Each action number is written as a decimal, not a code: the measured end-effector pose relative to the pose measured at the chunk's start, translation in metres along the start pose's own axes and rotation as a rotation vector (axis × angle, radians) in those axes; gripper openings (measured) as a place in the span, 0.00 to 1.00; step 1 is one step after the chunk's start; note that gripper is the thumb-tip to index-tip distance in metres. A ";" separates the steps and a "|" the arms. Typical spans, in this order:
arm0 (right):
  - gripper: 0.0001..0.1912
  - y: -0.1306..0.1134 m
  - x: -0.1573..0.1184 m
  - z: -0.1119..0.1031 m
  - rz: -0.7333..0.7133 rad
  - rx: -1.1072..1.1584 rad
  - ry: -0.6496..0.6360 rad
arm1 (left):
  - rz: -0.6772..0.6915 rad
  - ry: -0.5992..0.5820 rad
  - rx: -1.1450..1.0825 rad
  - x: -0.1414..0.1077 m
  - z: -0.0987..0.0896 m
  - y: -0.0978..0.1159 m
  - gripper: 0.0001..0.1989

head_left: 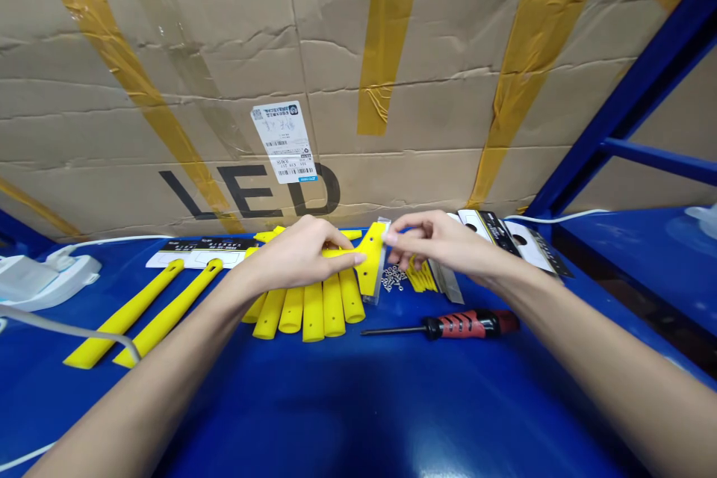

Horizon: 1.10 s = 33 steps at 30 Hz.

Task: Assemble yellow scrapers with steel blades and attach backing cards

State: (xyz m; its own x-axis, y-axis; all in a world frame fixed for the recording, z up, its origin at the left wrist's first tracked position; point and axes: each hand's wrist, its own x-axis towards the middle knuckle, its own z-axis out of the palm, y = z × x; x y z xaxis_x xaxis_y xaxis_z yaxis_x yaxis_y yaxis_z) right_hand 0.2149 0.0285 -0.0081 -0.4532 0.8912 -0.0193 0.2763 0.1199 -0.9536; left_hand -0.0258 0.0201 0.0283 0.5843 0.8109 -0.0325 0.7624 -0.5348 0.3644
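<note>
My left hand (296,258) is shut around a yellow plastic scraper handle (370,261), which has a narrow metal blade (382,261) along its end. My right hand (434,243) is at the blade's far side, its fingertips at the edge. I cannot tell whether they grip it. Below my left hand lies a fanned row of several yellow handles (314,311), their upper ends hidden beneath my hand. A small pile of silver screws (393,278) lies beneath my right fingers.
A red and black screwdriver (470,324) lies on the blue shelf (358,403). Two long yellow handles (123,314) lie at left, near printed packaging cards (196,254) and a white power strip (39,276). More cards (518,239) lie at right. A taped cardboard box (358,75) stands behind.
</note>
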 end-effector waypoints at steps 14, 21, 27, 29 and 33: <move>0.20 0.013 -0.001 0.005 -0.172 -0.279 0.528 | -0.071 -0.081 -0.041 -0.003 -0.006 -0.003 0.24; 0.13 0.011 -0.005 0.004 -0.054 -0.366 0.352 | -0.059 -0.122 -0.036 -0.005 -0.005 -0.002 0.24; 0.08 0.000 -0.014 -0.009 -0.037 -0.636 -0.050 | -0.073 -0.152 -0.036 -0.003 -0.001 -0.004 0.23; 0.08 0.000 -0.016 -0.008 -0.061 -0.689 -0.117 | -0.063 -0.143 -0.037 -0.002 0.000 -0.005 0.23; 0.08 0.005 -0.014 -0.001 -0.125 -0.792 -0.142 | -0.060 -0.138 -0.033 0.001 0.002 -0.005 0.23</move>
State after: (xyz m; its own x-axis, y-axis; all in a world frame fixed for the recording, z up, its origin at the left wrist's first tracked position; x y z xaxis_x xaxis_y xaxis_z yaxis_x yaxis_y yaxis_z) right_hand 0.2236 0.0176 -0.0118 -0.6089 0.7931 -0.0157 0.7101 0.5362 -0.4563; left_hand -0.0291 0.0230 0.0246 0.5726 0.7994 -0.1817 0.7887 -0.4767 0.3881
